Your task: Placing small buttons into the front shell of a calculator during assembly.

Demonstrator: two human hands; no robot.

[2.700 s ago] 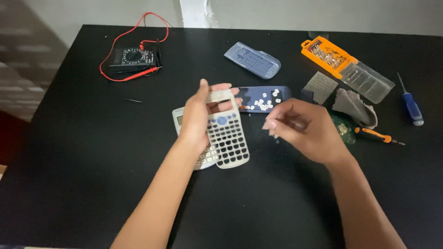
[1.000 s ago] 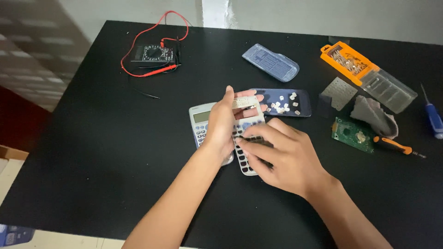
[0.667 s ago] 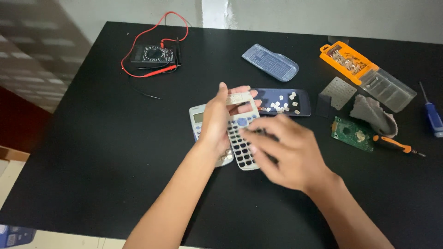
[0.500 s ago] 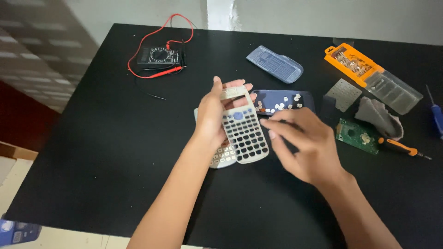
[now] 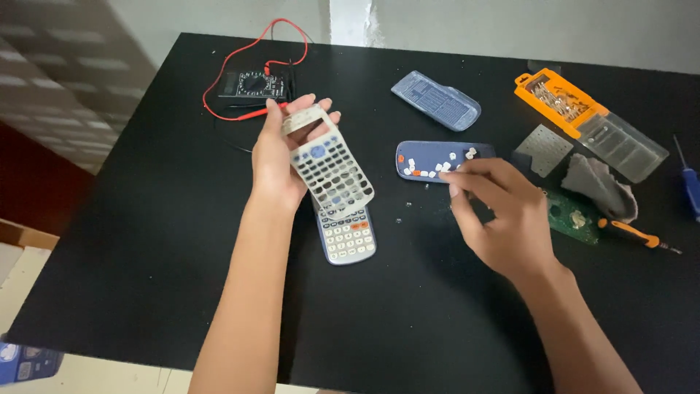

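Left hand (image 5: 281, 164) is raised off the table, fingers closed around the top end of a pale keypad frame (image 5: 332, 169), which is held tilted with its empty key holes showing. Right hand (image 5: 496, 215) is lowered at about 3 o'clock from the frame, fingertips pinched together over loose keys (image 5: 430, 169); whether one is actually gripped cannot be told.

Key refitting looks to be the step in hand. A single small key would need to be picked cleanly and matched to its hole in the frame, which calls for a fine pinch and a steady frame.

Those keys are gathered in a blue shell (image 5: 437, 157), used as a shallow tray. A whole calculator (image 5: 346, 232) lies flat beneath the frame. At 1 o'clock, an orange bit case (image 5: 561, 102) is seen open, with bits inside. A green board (image 5: 572, 217) lies beside the right hand.
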